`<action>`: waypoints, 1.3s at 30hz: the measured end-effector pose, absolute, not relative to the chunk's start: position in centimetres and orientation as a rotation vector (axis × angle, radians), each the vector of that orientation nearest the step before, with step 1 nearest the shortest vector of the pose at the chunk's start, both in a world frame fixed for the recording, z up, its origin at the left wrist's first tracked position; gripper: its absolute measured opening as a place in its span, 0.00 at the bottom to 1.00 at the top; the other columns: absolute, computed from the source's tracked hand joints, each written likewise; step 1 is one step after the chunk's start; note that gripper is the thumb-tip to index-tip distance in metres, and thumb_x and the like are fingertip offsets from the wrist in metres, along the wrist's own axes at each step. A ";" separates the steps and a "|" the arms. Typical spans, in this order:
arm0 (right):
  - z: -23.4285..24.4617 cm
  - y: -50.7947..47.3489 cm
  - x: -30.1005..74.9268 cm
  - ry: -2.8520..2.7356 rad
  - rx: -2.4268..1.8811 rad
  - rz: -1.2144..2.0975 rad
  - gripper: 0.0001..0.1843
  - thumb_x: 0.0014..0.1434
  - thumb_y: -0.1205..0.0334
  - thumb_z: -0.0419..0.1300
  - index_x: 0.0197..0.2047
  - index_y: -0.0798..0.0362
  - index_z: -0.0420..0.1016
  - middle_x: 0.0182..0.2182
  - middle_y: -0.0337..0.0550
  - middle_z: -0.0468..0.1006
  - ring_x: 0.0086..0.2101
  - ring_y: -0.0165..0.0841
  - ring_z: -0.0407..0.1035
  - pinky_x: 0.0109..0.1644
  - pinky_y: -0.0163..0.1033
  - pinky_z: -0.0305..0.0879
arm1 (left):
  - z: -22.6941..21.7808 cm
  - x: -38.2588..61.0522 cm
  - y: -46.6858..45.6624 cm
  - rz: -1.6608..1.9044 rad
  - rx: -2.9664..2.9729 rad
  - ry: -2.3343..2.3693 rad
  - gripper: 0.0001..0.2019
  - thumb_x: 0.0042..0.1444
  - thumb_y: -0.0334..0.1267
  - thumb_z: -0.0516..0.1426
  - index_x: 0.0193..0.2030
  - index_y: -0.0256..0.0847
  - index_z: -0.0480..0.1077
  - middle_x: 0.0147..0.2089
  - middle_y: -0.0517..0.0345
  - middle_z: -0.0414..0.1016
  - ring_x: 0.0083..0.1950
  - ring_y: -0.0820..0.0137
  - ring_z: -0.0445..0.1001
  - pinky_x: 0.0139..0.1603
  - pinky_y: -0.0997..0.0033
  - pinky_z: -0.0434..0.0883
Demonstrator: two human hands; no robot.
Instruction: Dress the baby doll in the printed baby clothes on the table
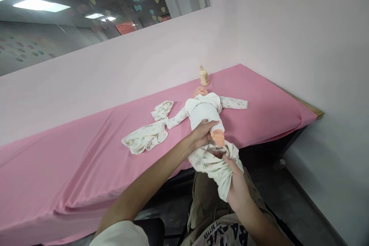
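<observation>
A baby doll (205, 110) in a white top lies on its back on the pink-covered table (86, 161), head toward the wall. My left hand (201, 132) is closed around the doll's legs near its bare orange foot (218, 137). My right hand (235, 186) grips a bunched pair of printed white baby trousers (215, 163) just below the foot, at the table's front edge. The trousers' opening sits around the doll's lower legs.
Loose printed baby clothes (147, 136) and a smaller piece (163, 109) lie left of the doll. A cream feeding bottle (204, 75) stands by the pink wall behind the doll's head. A grey wall closes off the right side.
</observation>
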State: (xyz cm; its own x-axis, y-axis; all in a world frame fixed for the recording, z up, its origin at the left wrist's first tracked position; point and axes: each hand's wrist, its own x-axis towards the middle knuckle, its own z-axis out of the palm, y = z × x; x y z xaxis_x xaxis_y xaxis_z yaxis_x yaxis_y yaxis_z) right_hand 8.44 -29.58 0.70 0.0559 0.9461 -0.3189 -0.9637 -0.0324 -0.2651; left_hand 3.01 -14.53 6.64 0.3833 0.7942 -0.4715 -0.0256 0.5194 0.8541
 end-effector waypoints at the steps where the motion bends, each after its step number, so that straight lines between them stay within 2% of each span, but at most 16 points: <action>1: 0.7 -29.6 9.0 0.041 -0.459 1.524 0.18 0.50 0.62 0.67 0.47 0.50 0.75 0.43 0.43 0.80 0.46 0.39 0.74 0.50 0.45 0.71 | 6.4 2.9 -14.7 0.611 0.906 1.078 0.29 0.48 0.33 0.64 0.56 0.37 0.59 0.37 0.56 0.70 0.30 0.74 0.71 0.31 0.74 0.71; 4: 0.9 -29.7 10.1 0.007 -0.426 1.531 0.22 0.52 0.58 0.66 0.51 0.49 0.73 0.45 0.44 0.79 0.47 0.41 0.73 0.52 0.49 0.70 | 5.3 2.6 -15.3 0.591 1.029 1.112 0.40 0.46 0.36 0.66 0.64 0.43 0.52 0.52 0.47 0.68 0.39 0.71 0.73 0.35 0.74 0.72; 7: 1.1 -29.9 10.4 -0.010 -0.415 1.540 0.21 0.54 0.57 0.65 0.52 0.49 0.73 0.44 0.45 0.79 0.48 0.41 0.73 0.53 0.49 0.70 | 4.0 2.4 -15.5 0.592 1.153 1.143 0.44 0.45 0.39 0.67 0.66 0.46 0.49 0.65 0.42 0.56 0.51 0.65 0.70 0.38 0.76 0.72; 10: 1.5 -29.6 10.4 -0.011 -0.408 1.536 0.19 0.55 0.57 0.64 0.50 0.48 0.73 0.43 0.44 0.79 0.47 0.39 0.73 0.52 0.46 0.71 | 3.4 2.5 -15.7 0.584 1.220 1.174 0.48 0.44 0.41 0.67 0.68 0.48 0.45 0.71 0.42 0.44 0.57 0.60 0.66 0.38 0.75 0.72; 12: 1.8 -29.3 10.3 -0.005 -0.404 1.533 0.18 0.55 0.57 0.64 0.49 0.47 0.73 0.43 0.42 0.79 0.46 0.38 0.73 0.51 0.45 0.72 | 3.3 2.7 -15.7 0.568 1.229 1.195 0.50 0.44 0.41 0.67 0.69 0.48 0.43 0.71 0.40 0.42 0.55 0.60 0.68 0.36 0.73 0.72; 17: 3.0 -29.0 9.8 0.030 -0.397 1.537 0.20 0.54 0.58 0.64 0.51 0.45 0.72 0.45 0.40 0.78 0.44 0.36 0.74 0.48 0.42 0.73 | 3.3 2.8 -15.6 0.543 1.230 1.282 0.54 0.41 0.41 0.68 0.70 0.47 0.40 0.67 0.35 0.52 0.44 0.62 0.73 0.31 0.72 0.69; 22: 4.0 -30.0 9.1 0.031 -0.451 1.515 0.26 0.51 0.63 0.67 0.54 0.46 0.70 0.47 0.40 0.78 0.45 0.37 0.74 0.49 0.43 0.72 | 2.5 2.5 -15.2 0.592 1.287 1.258 0.55 0.41 0.41 0.69 0.71 0.43 0.40 0.66 0.35 0.54 0.54 0.57 0.70 0.38 0.71 0.70; 28: 3.9 -30.8 9.1 -0.003 -0.606 1.616 0.29 0.49 0.64 0.69 0.55 0.51 0.70 0.42 0.44 0.80 0.43 0.40 0.75 0.47 0.43 0.72 | 2.0 2.4 -15.7 0.580 1.376 1.247 0.56 0.43 0.44 0.67 0.72 0.46 0.35 0.73 0.41 0.40 0.64 0.54 0.62 0.51 0.66 0.71; 35: 3.4 -29.8 9.3 -0.041 -0.744 1.619 0.25 0.46 0.63 0.70 0.49 0.54 0.74 0.40 0.45 0.81 0.43 0.42 0.76 0.44 0.42 0.74 | 1.5 2.4 -15.5 0.614 1.384 1.229 0.54 0.44 0.44 0.67 0.72 0.43 0.37 0.72 0.41 0.45 0.67 0.55 0.58 0.58 0.64 0.67; 39: 2.8 -29.8 9.4 -0.053 -0.772 1.627 0.22 0.47 0.62 0.70 0.47 0.55 0.75 0.41 0.46 0.81 0.44 0.42 0.75 0.45 0.42 0.74 | 1.0 2.5 -15.4 0.670 1.382 1.229 0.53 0.46 0.41 0.66 0.71 0.44 0.37 0.71 0.42 0.46 0.66 0.57 0.60 0.56 0.66 0.69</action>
